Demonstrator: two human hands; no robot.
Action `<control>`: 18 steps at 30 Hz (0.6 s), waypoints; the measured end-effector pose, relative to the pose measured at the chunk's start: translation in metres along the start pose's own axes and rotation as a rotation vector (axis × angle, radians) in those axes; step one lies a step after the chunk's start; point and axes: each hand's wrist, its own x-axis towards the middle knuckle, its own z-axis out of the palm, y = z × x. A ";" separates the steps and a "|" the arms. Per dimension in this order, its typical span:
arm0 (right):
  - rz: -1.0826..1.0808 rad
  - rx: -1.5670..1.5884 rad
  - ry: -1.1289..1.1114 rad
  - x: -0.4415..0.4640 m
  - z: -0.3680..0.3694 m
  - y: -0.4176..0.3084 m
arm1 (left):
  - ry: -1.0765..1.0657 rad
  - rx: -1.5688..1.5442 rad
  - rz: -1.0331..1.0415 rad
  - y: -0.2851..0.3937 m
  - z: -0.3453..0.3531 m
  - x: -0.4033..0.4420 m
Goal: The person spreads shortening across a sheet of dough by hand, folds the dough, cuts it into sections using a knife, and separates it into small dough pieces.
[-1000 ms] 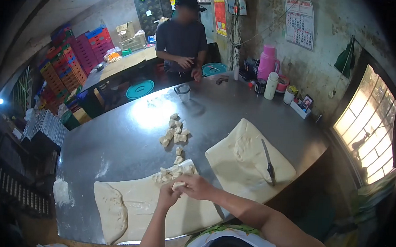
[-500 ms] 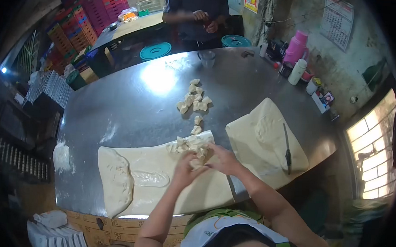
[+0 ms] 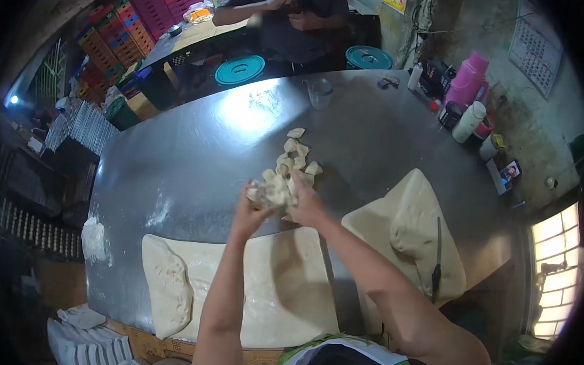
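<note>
My left hand [image 3: 249, 210] and my right hand [image 3: 307, 203] are cupped around a clump of dough pieces [image 3: 278, 194], fingers curled against it from both sides. More cut dough pieces [image 3: 300, 150] lie loosely on the metal table just beyond. Behind my hands, nearer my body, a wide flat dough sheet [image 3: 287, 275] covers the table edge, its left end folded over in a thick flap [image 3: 166, 285]. To the right rests a second dough slab [image 3: 402, 228], with a dark-handled knife [image 3: 438, 263] lying on it. Some fingertips are hidden by the dough.
Flour [image 3: 93, 239] lies at the table's left edge. A clear cup [image 3: 319, 95] stands at the far edge, where another person [image 3: 290, 24] stands. A pink thermos [image 3: 467, 79] and a white bottle [image 3: 469, 122] line the right wall. Teal-lidded bins [image 3: 240, 70] stand beyond the table.
Both hands have moved forward off the dough sheet, carrying the dough pieces to the loose ones on the table. The view has shifted slightly.
</note>
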 end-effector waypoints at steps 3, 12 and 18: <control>0.087 0.468 -0.054 0.020 -0.029 0.017 | 0.043 -0.025 -0.113 -0.036 -0.004 0.016; 0.090 0.126 -0.258 0.021 0.025 0.046 | -0.103 0.508 -0.108 -0.061 0.077 0.032; 0.073 0.495 -0.026 0.032 -0.042 0.025 | -0.004 -0.275 0.075 0.035 0.033 0.030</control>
